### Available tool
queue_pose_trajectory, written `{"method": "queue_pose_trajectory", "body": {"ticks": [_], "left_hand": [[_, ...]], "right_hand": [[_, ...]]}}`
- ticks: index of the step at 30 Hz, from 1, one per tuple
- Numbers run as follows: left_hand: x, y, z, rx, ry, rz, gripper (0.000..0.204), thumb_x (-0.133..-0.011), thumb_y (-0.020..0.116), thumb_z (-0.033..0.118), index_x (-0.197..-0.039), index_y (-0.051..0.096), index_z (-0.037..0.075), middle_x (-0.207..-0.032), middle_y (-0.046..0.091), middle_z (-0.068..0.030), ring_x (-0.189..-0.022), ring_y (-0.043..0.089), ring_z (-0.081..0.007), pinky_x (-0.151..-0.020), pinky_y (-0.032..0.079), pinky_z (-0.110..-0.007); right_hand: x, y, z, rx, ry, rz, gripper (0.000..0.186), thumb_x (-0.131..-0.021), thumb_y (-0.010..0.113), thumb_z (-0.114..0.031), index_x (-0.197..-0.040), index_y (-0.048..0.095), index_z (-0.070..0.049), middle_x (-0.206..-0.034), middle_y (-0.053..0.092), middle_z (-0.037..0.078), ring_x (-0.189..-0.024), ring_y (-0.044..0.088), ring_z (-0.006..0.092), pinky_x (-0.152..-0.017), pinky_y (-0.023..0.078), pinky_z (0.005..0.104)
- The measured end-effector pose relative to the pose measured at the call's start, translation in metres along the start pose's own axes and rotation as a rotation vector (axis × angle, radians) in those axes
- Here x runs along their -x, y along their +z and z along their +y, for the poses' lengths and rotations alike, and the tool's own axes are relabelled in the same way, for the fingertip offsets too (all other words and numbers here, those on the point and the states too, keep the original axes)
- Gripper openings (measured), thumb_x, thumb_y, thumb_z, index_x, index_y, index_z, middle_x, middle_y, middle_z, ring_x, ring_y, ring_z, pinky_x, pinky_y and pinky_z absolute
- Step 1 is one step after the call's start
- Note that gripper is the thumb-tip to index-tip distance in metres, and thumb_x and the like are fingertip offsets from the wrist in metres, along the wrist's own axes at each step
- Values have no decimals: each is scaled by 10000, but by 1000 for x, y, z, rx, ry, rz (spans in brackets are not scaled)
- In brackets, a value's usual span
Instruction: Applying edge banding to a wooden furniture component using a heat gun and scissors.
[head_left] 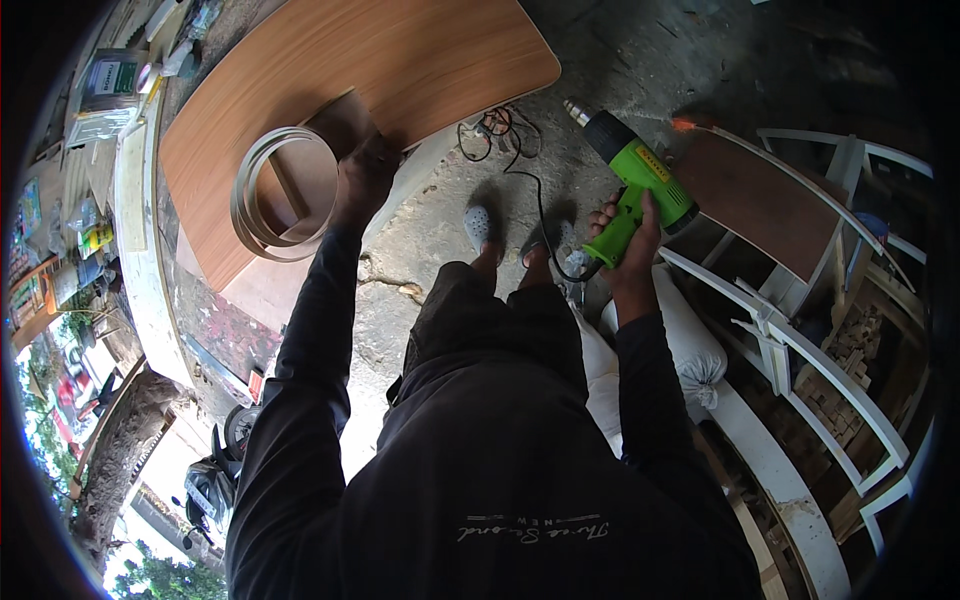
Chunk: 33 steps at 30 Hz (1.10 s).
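Observation:
My right hand (640, 245) is wrapped round the handle of a green and black heat gun (648, 172), whose metal nozzle points up and to the left, away from me. A dark cord (541, 205) runs from the handle down and back toward the floor. On the left, my left hand (368, 178) is closed at the edge of a wood-grain panel (440, 60), beside a brown flat piece (343, 112). Shade hides its fingertips and whatever they grip. Next to that hand, a coil of pale edge-banding strip (246, 190) lies on the panel.
White curved frames (840, 370) and a brown board (760, 205) stand on the right. White sacks (685, 345) sit near my right forearm. Looped cable (490, 128) lies on the concrete floor by my feet. Several tins and packages (110, 80) line the far left.

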<state>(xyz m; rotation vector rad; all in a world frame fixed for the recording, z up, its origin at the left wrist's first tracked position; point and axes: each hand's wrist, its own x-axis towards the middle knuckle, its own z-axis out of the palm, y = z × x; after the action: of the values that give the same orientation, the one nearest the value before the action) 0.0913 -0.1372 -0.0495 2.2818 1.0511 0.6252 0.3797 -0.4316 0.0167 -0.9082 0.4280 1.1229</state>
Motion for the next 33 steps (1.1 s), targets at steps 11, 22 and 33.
{"method": "queue_pose_trajectory", "body": {"ticks": [11,22,33], "left_hand": [[0,-15,16,88,69,-54,64,-900,692,23,-951,672,54,-882,692,-180,-809,723,-371,-690,568,-431],[-2,-13,18,21,204,-57,160,-850,619,-54,-947,670,62,-951,677,-177,-867,675,-431,-721,554,-503],[1,-15,23,-8,125,-65,105,-881,628,-18,-935,643,71,-889,680,-180,-836,662,-438,-715,548,-504]], "right_hand": [[-6,9,-11,29,17,18,524,-993,554,-616,-991,584,-93,-778,579,12,-694,551,154,-641,479,301],[-2,12,1,22,55,-19,524,-1000,546,-609,-988,593,-87,-760,587,17,-682,560,164,-622,497,308],[1,10,7,-52,26,4,500,-1008,537,-587,-995,588,-90,-756,588,26,-672,579,179,-630,502,325]]}}
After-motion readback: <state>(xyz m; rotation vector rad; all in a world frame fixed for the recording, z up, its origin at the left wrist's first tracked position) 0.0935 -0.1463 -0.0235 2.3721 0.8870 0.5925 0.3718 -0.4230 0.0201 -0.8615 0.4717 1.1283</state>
